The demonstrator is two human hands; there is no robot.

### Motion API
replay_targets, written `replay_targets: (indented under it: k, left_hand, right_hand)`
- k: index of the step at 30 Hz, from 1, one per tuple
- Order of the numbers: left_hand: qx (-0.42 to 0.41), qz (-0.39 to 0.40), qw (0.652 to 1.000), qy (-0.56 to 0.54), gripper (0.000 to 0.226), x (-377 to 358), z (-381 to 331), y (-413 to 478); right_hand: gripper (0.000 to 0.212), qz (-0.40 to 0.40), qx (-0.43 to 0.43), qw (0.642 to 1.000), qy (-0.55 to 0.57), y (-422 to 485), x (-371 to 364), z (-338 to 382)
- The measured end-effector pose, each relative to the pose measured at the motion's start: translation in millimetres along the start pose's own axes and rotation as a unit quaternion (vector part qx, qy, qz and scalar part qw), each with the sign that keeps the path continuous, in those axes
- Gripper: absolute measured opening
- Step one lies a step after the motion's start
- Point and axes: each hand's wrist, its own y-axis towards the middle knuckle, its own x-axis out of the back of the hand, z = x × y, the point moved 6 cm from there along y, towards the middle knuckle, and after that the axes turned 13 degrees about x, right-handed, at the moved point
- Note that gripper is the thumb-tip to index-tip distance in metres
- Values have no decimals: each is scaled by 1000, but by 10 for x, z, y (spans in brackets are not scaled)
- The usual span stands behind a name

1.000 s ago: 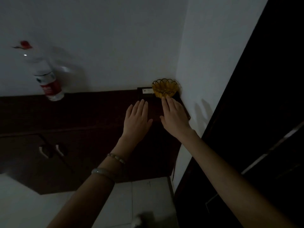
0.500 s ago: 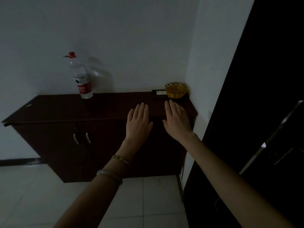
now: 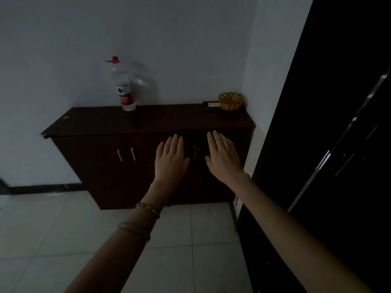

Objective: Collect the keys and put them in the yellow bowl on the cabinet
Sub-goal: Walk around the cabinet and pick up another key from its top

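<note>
The yellow bowl sits at the far right corner of the cabinet top, tight to the side wall, with a small dark box touching its left. No keys show anywhere, and in this dim light it cannot be told whether any lie inside the bowl. Nearer than the bowl, in front of the cabinet doors, the left hand and the right hand are both flat, fingers spread, holding nothing. The risk is the gloom: small keys could be missed, or a careless reach toward the bowl could nudge it or the plastic bottle well left of it.
</note>
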Motion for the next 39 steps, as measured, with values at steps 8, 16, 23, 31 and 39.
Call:
replay_targets:
  k: [8,16,23,31,39]
  left_hand:
    - [56,-13,998,-3,67,248,331,-349]
    - [155,-19,987,30,68,471,947,-705]
    - [260,-24,962,86,68,728,1619,-1203]
    - [363,-34,921,138,67,1045,2130,-1837]
    - [422,-55,892,153,64,1265,2333,-2245]
  right_hand:
    - [73,13,53,998,9,-50,18,356]
    - [71,13,150,988,45,187,-17,992]
    - [71,-9,261,959,109,388,25,1861]
    - [65,-35,376,909,177,380,133,2738]
    - [55,-81,446,859,240,277,219,3262]
